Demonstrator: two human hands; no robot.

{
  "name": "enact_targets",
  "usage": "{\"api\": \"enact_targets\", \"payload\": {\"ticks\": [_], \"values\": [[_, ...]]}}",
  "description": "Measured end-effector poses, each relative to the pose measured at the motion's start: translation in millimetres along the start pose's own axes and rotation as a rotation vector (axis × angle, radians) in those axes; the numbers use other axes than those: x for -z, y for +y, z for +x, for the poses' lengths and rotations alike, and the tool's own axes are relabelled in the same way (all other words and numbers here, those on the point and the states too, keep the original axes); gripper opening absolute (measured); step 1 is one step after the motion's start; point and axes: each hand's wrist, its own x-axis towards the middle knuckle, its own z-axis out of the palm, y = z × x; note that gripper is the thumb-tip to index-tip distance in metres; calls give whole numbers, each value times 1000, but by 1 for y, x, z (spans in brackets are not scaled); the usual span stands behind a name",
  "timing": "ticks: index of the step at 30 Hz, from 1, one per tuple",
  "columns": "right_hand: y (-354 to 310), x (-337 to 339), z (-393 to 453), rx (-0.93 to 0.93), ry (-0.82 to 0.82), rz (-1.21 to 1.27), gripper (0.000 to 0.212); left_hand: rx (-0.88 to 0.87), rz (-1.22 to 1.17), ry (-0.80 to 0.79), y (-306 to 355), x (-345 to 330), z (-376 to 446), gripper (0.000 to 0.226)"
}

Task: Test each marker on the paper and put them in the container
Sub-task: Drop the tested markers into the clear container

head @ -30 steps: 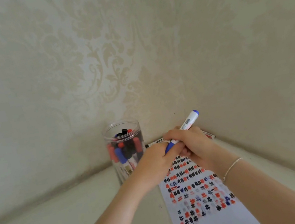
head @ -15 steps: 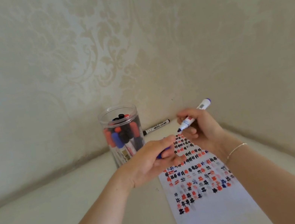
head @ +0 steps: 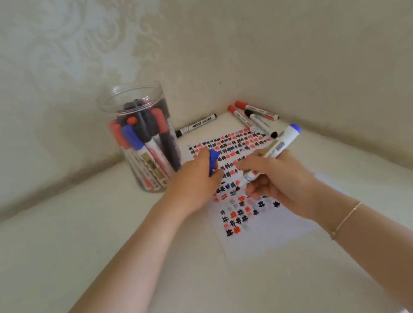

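Blue plastic shows between the curled fingers of the left hand [head: 196, 183]: a marker cap [head: 213, 160] gripped there, its end poking out past the fingertips over the paper [head: 258, 235]. Right hand [head: 279, 182] grasps an uncapped blue marker [head: 274, 150], thumb and fingers wrapped round its white barrel, the nib end pointing down toward the sheet just beside the left fingertips and the blue tail sticking up and away behind the right knuckles. Whether the nib touches the sheet cannot be told. Rows of red, black and blue hash marks cover the paper under and beyond both sets of fingers. Beyond the left fingertips stands a clear plastic jar [head: 134, 97], upright, holding red, blue and black markers with caps up. Past the right fingertips, in the corner, lie 3 loose markers [head: 253, 117], 2 red-capped and 1 black-capped, touching one another; a black marker [head: 195, 125] lies alone just beside the jar. A thin bracelet [head: 345, 220] circles the right wrist.
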Motion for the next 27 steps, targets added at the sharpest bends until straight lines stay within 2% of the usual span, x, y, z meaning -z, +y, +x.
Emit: {"api": "enact_targets", "payload": {"ticks": [2, 4, 6, 9, 21, 27], "values": [[12, -5, -8, 40, 47, -111, 17, -20, 114, 18, -4, -8, -2, 19], [22, -7, -12, 90, 162, -284, 22, -37, 182, 41, -8, -15, -3, 23], [29, -6, -13, 125, 250, -423, 26, -54, 201, 53, -10, -18, -3, 24], [35, -6, -12, 170, 283, -524, 24, -65, 193, 53, -13, -20, 0, 24], [39, -9, -15, 217, 270, -600, 23, -85, 172, 74, -13, -23, 2, 22], [35, -8, -17, 159, 219, -525, 19, -96, 167, 94, -14, -23, 1, 22]]}}
